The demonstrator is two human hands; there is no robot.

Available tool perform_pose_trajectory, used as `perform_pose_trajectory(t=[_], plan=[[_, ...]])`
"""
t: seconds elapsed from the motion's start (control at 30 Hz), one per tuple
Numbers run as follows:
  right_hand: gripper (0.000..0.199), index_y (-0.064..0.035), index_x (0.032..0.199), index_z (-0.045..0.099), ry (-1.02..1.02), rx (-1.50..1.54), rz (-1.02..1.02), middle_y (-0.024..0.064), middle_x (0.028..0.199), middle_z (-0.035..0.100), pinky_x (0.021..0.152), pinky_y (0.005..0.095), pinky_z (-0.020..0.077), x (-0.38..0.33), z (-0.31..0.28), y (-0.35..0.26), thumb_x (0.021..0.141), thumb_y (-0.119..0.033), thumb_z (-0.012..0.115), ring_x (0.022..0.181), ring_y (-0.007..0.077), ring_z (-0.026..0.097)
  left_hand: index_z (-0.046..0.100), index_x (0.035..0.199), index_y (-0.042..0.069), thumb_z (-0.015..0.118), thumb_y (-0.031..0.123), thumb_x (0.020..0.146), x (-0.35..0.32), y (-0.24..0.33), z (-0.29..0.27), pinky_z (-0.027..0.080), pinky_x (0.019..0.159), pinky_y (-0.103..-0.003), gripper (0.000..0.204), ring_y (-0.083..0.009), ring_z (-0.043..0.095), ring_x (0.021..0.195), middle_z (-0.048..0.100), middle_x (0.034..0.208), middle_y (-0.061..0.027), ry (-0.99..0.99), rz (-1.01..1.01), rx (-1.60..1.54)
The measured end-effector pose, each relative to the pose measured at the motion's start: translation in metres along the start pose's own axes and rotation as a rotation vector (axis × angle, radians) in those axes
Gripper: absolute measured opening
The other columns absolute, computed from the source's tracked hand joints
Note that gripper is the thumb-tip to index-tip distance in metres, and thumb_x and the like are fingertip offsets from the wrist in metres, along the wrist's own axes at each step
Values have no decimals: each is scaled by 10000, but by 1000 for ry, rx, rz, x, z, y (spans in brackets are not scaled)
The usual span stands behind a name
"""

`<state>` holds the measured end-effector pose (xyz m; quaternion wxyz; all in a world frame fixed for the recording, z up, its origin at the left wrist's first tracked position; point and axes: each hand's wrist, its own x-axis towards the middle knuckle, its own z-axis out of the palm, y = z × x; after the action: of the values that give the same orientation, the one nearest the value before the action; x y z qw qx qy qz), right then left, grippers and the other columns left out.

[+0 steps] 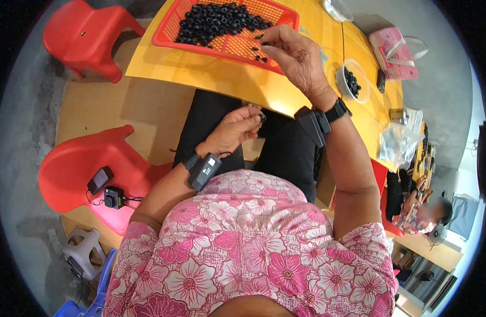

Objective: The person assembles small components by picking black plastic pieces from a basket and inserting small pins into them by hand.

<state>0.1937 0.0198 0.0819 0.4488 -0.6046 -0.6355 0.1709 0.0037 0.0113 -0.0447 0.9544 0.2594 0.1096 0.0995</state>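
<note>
An orange-red plastic basket (163, 31) with mesh walls sits at the far side of my lap, on the yellow table (200, 67). Small black rings (216, 21) are heaped in it, with a few loose ones near its right corner. Over that corner reaches my right hand (298, 55), thumb and forefinger pinched at a small black ring (264, 44). Below the table edge, above my lap, my left hand (236, 128) has its fingers closed on another small black ring (262, 118). Both wrists carry strapped black devices.
A clear round tub (342, 83) of black parts stands on the table's right, near a pink package (393, 53) and a plastic bag (401, 138). Red chairs (89, 37) are at the left; one holds small black devices (114, 197). Another person (417, 211) sits far right.
</note>
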Motion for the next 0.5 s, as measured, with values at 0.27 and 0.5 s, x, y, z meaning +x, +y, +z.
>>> perform_pose_trajectory(t=[0.27,0.5], plan=[[144,16,965,657,172,538,345,17,868,655,674,203,494,-116,2,-47,824,-2,636,740,65,584,564,1062,79,556,194,926,-12,-2,3,471,754,-265,177,-102,532,772,576,882,3,46,108,101],[176,2,1002,649,290,832,373,40,896,657,695,226,508,-177,6,-64,835,32,604,726,112,616,556,1059,74,552,197,930,-44,6,39,434,758,-260,178,-91,492,774,544,887,-6,-74,153,168]])
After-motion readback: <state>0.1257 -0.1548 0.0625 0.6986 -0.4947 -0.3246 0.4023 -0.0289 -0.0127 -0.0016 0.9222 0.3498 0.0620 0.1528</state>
